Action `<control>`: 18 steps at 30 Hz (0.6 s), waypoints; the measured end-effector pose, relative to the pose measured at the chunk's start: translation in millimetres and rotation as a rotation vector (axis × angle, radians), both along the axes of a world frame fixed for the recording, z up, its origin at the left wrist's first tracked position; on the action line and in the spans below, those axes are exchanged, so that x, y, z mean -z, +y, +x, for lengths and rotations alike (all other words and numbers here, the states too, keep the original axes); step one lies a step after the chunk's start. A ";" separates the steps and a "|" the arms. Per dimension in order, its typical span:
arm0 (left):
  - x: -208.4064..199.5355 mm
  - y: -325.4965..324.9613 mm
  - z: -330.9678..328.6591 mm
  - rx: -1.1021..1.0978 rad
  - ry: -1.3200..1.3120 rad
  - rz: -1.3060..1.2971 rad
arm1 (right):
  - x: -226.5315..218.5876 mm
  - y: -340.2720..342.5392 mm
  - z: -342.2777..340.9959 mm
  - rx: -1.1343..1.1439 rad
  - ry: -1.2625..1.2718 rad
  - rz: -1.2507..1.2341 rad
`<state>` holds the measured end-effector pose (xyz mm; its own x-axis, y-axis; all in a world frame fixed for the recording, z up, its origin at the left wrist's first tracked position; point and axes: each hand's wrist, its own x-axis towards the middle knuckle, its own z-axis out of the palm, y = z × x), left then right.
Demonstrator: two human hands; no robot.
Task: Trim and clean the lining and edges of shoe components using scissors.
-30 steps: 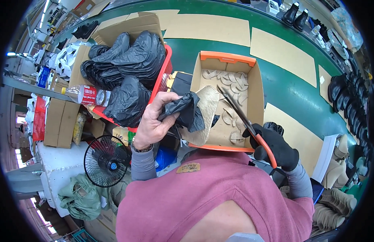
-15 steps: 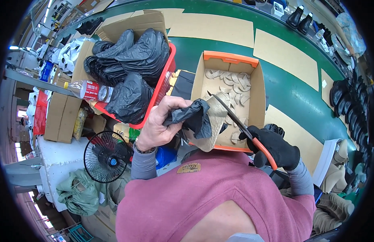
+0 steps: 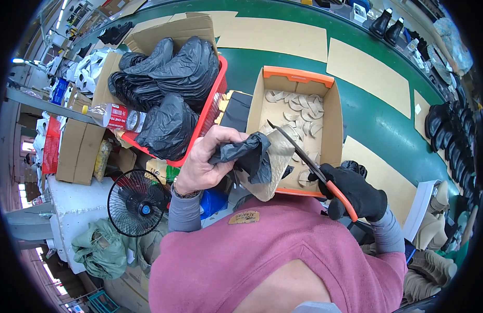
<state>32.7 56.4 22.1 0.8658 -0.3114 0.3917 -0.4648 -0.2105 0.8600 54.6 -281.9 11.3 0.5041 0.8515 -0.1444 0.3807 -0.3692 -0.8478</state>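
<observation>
My left hand (image 3: 207,159), bare, pinches a beige sole-shaped piece (image 3: 280,156) with crumpled black plastic film (image 3: 252,154) over its left part. My right hand (image 3: 356,193), in a black glove, grips scissors (image 3: 325,180) with orange handles. Their dark blades point up and left along the right edge of the beige piece; whether they touch it I cannot tell. Beneath the blades stands a cardboard box (image 3: 332,125) with an orange rim, holding many small beige crescent-shaped offcuts (image 3: 304,107).
To the left, a red basket (image 3: 212,99) carries a carton of black plastic-wrapped pieces (image 3: 184,68). A plastic bottle (image 3: 116,116) lies beside it. A black fan (image 3: 139,203) stands at lower left. Cardboard sheets (image 3: 366,73) cover parts of the green table (image 3: 252,57). Black shoe parts (image 3: 444,125) line the right.
The beige piece in my left hand has tipped slightly, its lower end now a little lower. The scissors and my right hand have barely moved.
</observation>
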 end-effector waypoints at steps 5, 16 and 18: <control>-1.1 -2.5 2.2 -0.028 -0.049 -0.006 | 2.2 -1.7 0.0 0.024 -0.015 -0.005; -0.3 2.9 4.4 0.014 -0.017 -0.006 | -11.9 11.2 -0.1 0.177 -0.019 -0.065; 1.6 3.1 4.9 0.045 -0.018 -0.043 | -12.1 13.8 -0.5 0.192 -0.023 -0.060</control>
